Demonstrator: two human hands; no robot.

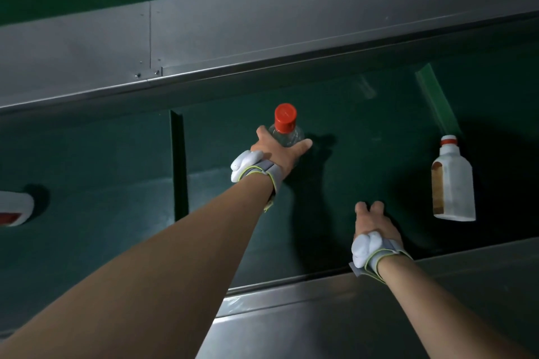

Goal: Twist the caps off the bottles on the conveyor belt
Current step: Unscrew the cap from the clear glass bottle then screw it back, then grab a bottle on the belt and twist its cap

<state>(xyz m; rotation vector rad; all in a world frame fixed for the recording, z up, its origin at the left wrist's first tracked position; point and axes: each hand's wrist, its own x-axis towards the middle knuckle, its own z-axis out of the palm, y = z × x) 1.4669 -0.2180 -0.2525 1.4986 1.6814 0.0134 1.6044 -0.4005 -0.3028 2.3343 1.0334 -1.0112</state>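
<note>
On the dark green conveyor belt [364, 131] my left hand [278, 151] has its grip wrapped round a clear plastic bottle [287, 135], its ribbed red cap [285, 117] on. My right hand [374, 223] hovers near the steel rail [379, 309], fingers curled; whether it holds anything I cannot tell. A white flat-sided bottle [453, 181] lies capless at right, another object [14, 208] cut off at left

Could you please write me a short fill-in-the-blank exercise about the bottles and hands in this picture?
1. The left hand grips the clear bottle, whose cap is ____ in colour.
2. The white bottle lies to the ____ of the clear bottle.
3. The right hand holds ____.
4. The belt is dark ____.

Missing words: red; right; nothing; green
</note>
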